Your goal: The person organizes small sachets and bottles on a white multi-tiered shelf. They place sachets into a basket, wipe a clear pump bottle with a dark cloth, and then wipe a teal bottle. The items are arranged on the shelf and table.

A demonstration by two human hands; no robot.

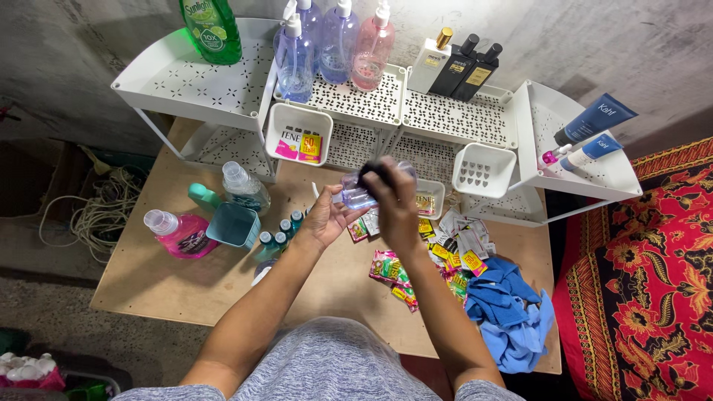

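Observation:
Over the middle of a low wooden table (148, 278) I hold a small clear bottle of pale purple liquid (359, 194) on its side. My left hand (323, 219) cups it from below. My right hand (394, 204) wraps over its right end, fingers on a black cap (373, 172). Several coloured sachets (394, 271) lie on the table under my hands. Small teal-capped bottles (278, 234) stand just left of my left wrist.
A white perforated rack (453, 115) at the back holds a green bottle (212, 30), purple and pink pump bottles (338, 41), white and black bottles (457, 67) and blue tubes (594, 122). A pink bottle (178, 234), a teal cup (232, 224) and blue cloths (509, 312) lie on the table.

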